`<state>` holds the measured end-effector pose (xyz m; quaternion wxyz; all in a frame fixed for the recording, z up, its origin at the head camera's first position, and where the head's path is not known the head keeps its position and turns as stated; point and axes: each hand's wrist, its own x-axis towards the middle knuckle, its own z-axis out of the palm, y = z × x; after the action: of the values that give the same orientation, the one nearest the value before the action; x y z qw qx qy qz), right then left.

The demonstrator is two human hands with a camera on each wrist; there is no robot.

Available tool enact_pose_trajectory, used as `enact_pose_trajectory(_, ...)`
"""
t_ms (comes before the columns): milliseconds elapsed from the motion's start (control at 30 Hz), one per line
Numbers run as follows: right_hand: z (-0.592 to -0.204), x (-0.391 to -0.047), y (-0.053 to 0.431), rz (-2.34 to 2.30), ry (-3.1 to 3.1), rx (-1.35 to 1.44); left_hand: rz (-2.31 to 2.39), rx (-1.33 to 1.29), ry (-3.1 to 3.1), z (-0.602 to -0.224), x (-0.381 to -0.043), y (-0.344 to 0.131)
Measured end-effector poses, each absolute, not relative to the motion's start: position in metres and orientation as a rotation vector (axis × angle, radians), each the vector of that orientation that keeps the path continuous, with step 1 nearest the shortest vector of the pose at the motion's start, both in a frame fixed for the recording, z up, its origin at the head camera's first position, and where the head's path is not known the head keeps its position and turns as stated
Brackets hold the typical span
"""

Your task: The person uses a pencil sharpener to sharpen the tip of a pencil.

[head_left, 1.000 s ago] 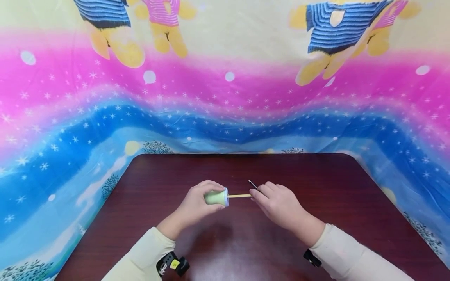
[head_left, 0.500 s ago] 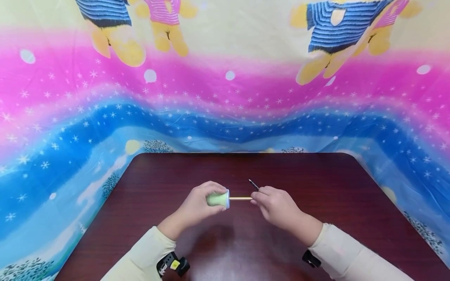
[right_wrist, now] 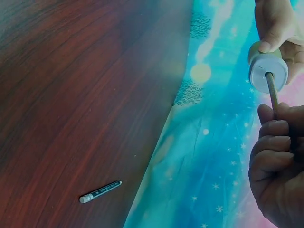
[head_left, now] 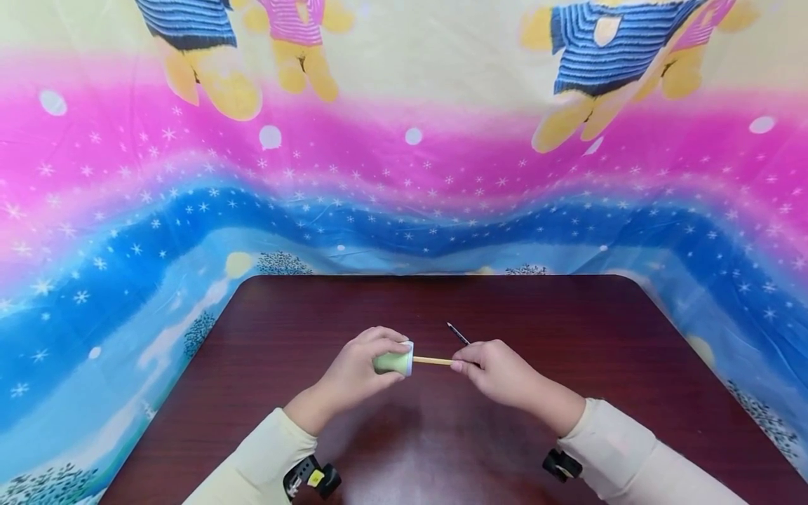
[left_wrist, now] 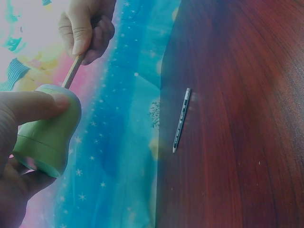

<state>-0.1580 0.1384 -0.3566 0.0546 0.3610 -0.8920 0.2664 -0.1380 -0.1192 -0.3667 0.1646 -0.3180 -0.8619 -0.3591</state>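
Observation:
My left hand [head_left: 356,368] holds a green pencil sharpener [left_wrist: 50,128] around its waisted body, its pale round face turned right. A yellow pencil [head_left: 432,360] stands with one end in the hole of that face, well seen in the right wrist view. Thumb and fingers of my right hand [head_left: 501,372] pinch the pencil's other end, and the rest of those fingers are curled in. The pencil's tip is hidden inside the sharpener. Both hands are held up above the table. A dark pencil [right_wrist: 100,191] with pale markings lies on the table, partly behind my right hand in the head view.
The dark red-brown wooden table [head_left: 303,308] has rounded far corners. A printed cloth [head_left: 404,182] in pink, blue and cream hangs behind and along its sides. Black camera mounts [head_left: 312,477] are strapped at both wrists.
The right hand has turned slightly at the pencil and its fingers have shifted, showing more of the dark pencil behind. The left hand and sharpener have moved slightly right and down.

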Motion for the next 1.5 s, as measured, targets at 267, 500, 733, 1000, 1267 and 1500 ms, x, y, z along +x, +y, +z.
enact_pose_trajectory(267, -0.352, -0.16, 0.14, 0.815, -2.777, 1.045, -0.998, -0.895, -2.454, -0.365, -0.139, -0.119)
enact_pose_trajectory(500, -0.353, -0.163, 0.141, 0.632, -2.647, 1.126, -1.028, -0.889, -2.451, -0.365, -0.138, -0.118)
enact_pose_trajectory(733, -0.352, -0.164, 0.146, 0.587, -2.676, 1.135, -1.073, -0.874, -2.428, -0.366, -0.139, -0.12)
enact_pose_trajectory(1000, -0.351, -0.166, 0.154, 0.608, -2.733, 1.148, -1.198, -0.849, -2.371, -0.368, -0.142, -0.122)
enact_pose_trajectory(1267, -0.346, -0.167, 0.161, 0.6, -2.758, 1.134, -1.235, -0.782, -2.342, -0.366, -0.143, -0.126)
enact_pose_trajectory(1500, -0.349, -0.168, 0.167, 0.658, -2.747, 1.108, -1.27, -0.727, -2.306, -0.368, -0.143, -0.127)
